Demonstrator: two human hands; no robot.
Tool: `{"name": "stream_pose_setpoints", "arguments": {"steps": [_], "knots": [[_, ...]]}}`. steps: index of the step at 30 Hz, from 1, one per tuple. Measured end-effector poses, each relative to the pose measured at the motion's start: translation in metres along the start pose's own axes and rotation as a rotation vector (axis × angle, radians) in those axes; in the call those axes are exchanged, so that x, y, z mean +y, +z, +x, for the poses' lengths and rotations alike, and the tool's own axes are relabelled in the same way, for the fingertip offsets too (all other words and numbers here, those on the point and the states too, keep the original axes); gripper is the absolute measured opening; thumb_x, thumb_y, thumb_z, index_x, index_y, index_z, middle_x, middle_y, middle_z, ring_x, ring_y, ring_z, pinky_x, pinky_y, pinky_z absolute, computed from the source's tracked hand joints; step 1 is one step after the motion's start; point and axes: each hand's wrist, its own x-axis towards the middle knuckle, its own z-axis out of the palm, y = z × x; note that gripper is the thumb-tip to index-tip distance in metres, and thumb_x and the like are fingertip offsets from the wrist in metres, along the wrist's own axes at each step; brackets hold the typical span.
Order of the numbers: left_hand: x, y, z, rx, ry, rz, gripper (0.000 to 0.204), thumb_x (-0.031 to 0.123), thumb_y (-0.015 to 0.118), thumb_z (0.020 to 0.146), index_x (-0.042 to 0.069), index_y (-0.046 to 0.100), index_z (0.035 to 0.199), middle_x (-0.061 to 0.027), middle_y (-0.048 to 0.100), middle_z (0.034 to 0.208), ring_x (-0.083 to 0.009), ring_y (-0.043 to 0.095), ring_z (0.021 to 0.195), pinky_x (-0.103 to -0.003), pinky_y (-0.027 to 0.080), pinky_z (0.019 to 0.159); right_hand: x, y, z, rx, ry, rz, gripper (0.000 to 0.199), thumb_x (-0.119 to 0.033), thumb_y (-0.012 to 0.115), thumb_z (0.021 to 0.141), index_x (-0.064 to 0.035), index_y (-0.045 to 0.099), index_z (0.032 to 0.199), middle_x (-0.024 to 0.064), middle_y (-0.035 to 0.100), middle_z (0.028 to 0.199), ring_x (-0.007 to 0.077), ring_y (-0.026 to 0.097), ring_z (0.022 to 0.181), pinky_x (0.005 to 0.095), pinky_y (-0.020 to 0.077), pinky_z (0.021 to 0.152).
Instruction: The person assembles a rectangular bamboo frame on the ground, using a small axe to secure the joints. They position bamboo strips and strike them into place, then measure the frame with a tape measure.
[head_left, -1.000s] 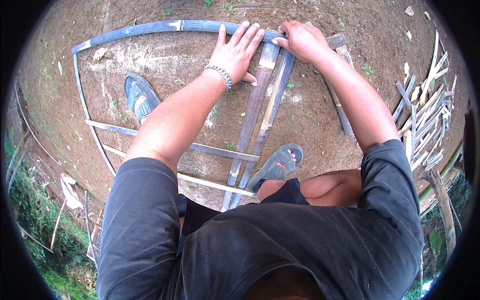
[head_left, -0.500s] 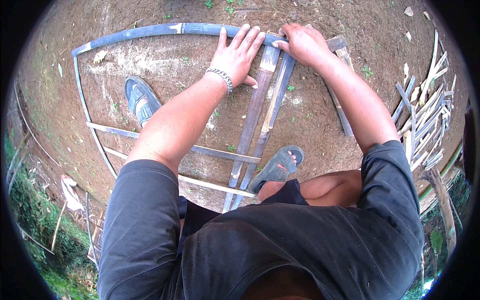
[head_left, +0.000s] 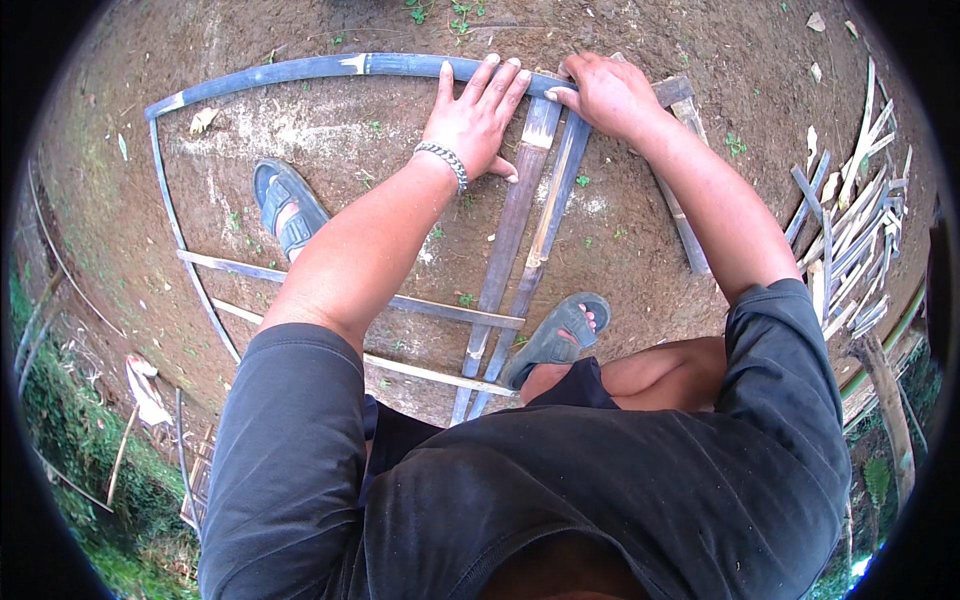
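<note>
A long bluish-grey bamboo strip (head_left: 300, 69) runs across the far side of a bamboo frame lying on the ground. My left hand (head_left: 470, 120) rests on it with fingers spread, the fingertips over its far edge and the thumb pointing toward a dark upright slat (head_left: 508, 215). At the strip's right end, my right hand (head_left: 608, 97) is closed round it, thumb on the near side; its other fingers are partly hidden. Just below that hand, the tops of the dark slat and a second, bluish slat (head_left: 553, 205) meet the strip. A chain bracelet (head_left: 445, 162) circles my left wrist.
Two thin crosspieces (head_left: 450, 309) join the slats to a thin left side piece (head_left: 168, 190). My sandalled feet (head_left: 287, 208) are inside and beside the frame. More wooden pieces (head_left: 690, 115) lie right of my right hand, and a heap of split bamboo (head_left: 860, 235) lies farther right.
Both hands stay in the same places on the strip. The whole view has shifted slightly, so the frame appears a little lower.
</note>
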Motion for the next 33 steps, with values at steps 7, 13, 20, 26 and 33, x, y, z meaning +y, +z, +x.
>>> {"name": "stream_pose_setpoints", "arguments": {"steps": [7,13,20,26,33], "knots": [[0.000,0.002,0.000,0.009,-0.004,0.009,0.143,0.073,0.082,0.052,0.014,0.016,0.164,-0.0054,0.022,0.169,-0.0273,0.018,0.157,-0.067,0.022,0.121,0.003,0.005,-0.002,0.031,0.004,0.038,0.047,-0.048,0.070,0.090,-0.0088,0.064,0.117,0.0134,0.069,0.110,0.0338,0.069,0.104,0.0470,0.0542,0.090],[0.000,0.004,0.000,0.020,-0.007,0.002,0.143,0.073,0.083,0.052,0.014,0.017,0.164,-0.0052,0.022,0.169,-0.0271,0.019,0.156,-0.066,0.022,0.121,-0.004,0.000,-0.005,0.069,0.012,0.086,0.053,-0.045,0.081,0.081,-0.0098,0.064,0.118,0.0119,0.069,0.110,0.0328,0.068,0.106,0.0462,0.0537,0.091],[-0.001,0.005,0.001,0.034,-0.005,0.002,0.142,0.073,0.082,0.052,0.014,0.016,0.164,-0.0050,0.022,0.169,-0.0267,0.018,0.157,-0.067,0.021,0.120,-0.005,0.003,-0.004,0.094,0.033,0.082,0.054,-0.046,0.082,0.080,-0.0092,0.063,0.114,0.0116,0.069,0.108,0.0333,0.068,0.106,0.0463,0.0534,0.091],[-0.001,0.007,0.000,0.046,-0.004,0.003,0.142,0.074,0.081,0.052,0.014,0.017,0.164,-0.0047,0.022,0.169,-0.0269,0.018,0.156,-0.068,0.021,0.120,-0.005,0.002,-0.003,0.074,0.032,0.084,0.052,-0.046,0.082,0.079,-0.0086,0.063,0.110,0.0120,0.069,0.107,0.0343,0.068,0.104,0.0464,0.0540,0.088],[-0.001,0.006,0.001,0.044,-0.002,-0.003,0.142,0.074,0.081,0.051,0.014,0.018,0.164,-0.0049,0.022,0.169,-0.0268,0.019,0.156,-0.069,0.022,0.119,-0.001,0.005,-0.002,0.084,0.006,0.065,0.053,-0.049,0.080,0.079,-0.0084,0.062,0.108,0.0122,0.070,0.106,0.0349,0.068,0.103,0.0468,0.0542,0.088]]}}
